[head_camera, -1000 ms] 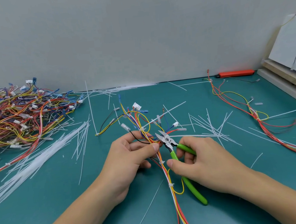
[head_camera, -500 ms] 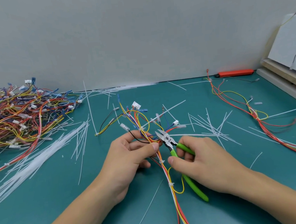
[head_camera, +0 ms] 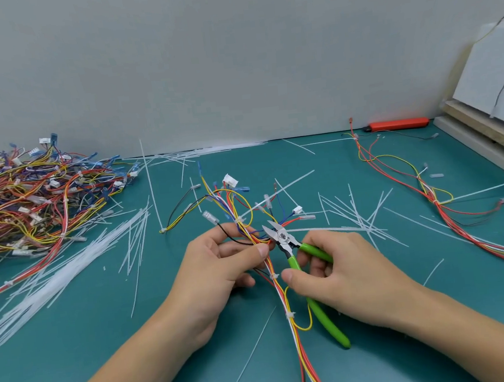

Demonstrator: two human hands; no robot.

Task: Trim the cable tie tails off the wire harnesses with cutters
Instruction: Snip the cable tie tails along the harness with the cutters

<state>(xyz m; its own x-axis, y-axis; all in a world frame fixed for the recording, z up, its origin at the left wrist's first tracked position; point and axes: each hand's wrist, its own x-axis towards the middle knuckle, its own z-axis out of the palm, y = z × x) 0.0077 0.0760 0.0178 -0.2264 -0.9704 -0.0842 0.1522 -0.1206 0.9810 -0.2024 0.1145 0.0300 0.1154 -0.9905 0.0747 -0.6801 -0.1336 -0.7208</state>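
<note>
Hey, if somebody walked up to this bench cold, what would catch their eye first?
Probably the two hands at centre: the left hand pinching a wire harness, the right hand holding green-handled cutters beside it. Then the big tangled pile of harnesses at far left, and white cable tie tails strewn across the green table.

The big wire pile [head_camera: 24, 206] runs off the left edge. The right hand [head_camera: 345, 277] hides part of the green cutters [head_camera: 311, 280].

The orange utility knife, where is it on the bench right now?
In the head view the orange utility knife lies at the far right of the green mat, against the grey wall, just left of the stacked boards.
</note>
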